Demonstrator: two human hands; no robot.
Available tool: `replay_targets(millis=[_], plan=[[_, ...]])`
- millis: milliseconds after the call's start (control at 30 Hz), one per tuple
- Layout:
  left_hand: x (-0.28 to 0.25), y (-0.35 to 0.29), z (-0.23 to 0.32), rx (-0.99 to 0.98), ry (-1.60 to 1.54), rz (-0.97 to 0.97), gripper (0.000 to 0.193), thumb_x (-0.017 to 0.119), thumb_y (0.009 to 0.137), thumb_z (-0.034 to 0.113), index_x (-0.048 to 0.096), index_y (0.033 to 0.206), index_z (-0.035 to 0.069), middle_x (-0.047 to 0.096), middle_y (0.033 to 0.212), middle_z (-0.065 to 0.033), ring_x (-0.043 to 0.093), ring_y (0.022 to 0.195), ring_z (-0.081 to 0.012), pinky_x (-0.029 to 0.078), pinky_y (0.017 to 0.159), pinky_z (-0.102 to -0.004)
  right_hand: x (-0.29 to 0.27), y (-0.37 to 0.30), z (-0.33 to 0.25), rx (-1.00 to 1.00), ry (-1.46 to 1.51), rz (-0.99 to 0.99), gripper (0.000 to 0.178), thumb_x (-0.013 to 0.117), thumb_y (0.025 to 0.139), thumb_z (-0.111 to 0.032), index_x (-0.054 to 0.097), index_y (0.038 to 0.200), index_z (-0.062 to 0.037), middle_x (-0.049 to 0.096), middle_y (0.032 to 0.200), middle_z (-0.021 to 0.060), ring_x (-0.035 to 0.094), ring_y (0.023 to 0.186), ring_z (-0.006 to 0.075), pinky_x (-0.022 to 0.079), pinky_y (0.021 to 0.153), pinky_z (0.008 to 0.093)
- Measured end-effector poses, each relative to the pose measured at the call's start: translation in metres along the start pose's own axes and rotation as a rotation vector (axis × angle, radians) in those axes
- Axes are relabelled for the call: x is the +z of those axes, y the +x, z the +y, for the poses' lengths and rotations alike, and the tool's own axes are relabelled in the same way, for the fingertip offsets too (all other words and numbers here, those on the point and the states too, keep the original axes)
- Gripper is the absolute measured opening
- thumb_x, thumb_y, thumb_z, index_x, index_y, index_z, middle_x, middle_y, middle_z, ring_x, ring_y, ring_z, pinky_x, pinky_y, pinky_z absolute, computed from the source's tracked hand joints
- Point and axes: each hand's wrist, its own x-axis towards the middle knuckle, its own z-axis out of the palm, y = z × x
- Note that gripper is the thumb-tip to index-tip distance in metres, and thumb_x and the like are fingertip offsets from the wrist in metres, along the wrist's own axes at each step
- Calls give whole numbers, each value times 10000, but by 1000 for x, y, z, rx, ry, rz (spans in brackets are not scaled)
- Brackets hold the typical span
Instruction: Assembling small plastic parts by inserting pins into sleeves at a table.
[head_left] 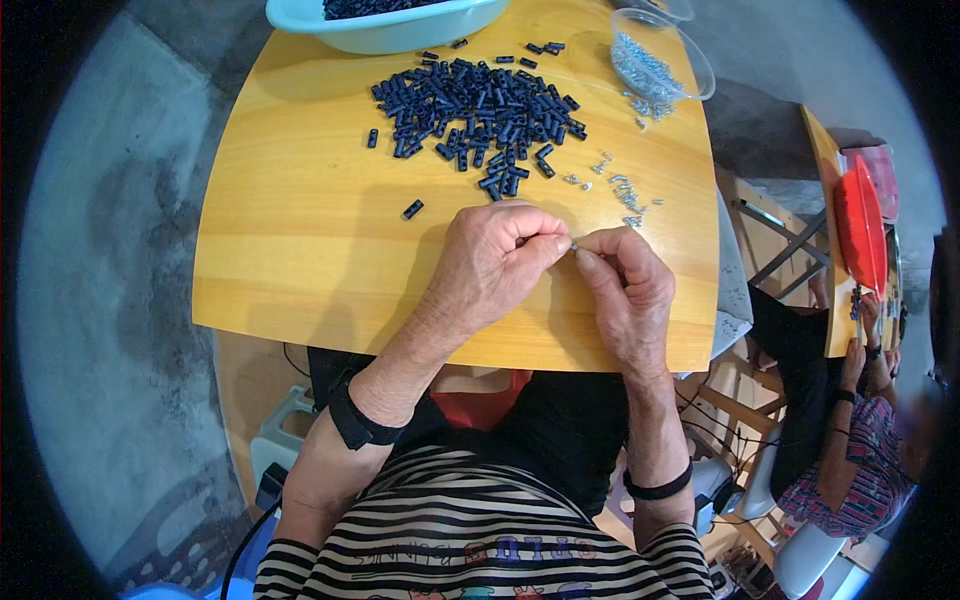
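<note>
Over the near part of the yellow wooden table, my left hand [497, 262] and my right hand [632, 287] meet fingertip to fingertip. Both are closed in a pinch on a tiny greyish piece [574, 247], mostly hidden by the fingers and too small to name. Just beyond my hands lies a heap of short black cylindrical parts with holes [480, 105]. One black part [413, 209] lies apart, left of my left hand. Small silver screw-like pieces [625, 195] are scattered beyond my right hand.
A pale blue basin [390, 35] of black parts stands at the far left edge. A clear plastic tub [690, 65] spills silver pieces at the far right. To the right, another person [850, 450] works at a second table with a red bag [862, 225].
</note>
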Motion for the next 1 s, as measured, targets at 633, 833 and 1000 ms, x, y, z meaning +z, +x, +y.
replay_targets(millis=[633, 833, 1000], plan=[[8, -3, -3, 36, 14, 96, 68, 694, 762, 43, 682, 809, -5, 605, 683, -70, 574, 607, -164, 442, 540, -283, 2, -3, -12, -75, -178, 58, 46, 631, 823, 9, 592, 847, 4, 603, 758, 145, 620, 687, 285, 492, 633, 355], [7, -4, -4, 90, -4, 73, 74, 719, 764, 10, 691, 829, -13, 550, 654, -16, 496, 580, -80, 398, 523, -235, -1, 2, -16, -52, -205, 36, 48, 620, 836, -20, 580, 842, 7, 608, 763, 160, 623, 697, 318, 492, 633, 373], [7, -4, 0, 54, -28, 107, 82, 722, 745, 51, 691, 810, 11, 585, 648, -91, 585, 571, -209, 454, 524, -317, -6, 7, -20, -43, -218, 2, 61, 619, 839, -42, 585, 828, 8, 611, 733, 162, 626, 683, 307, 490, 626, 366]])
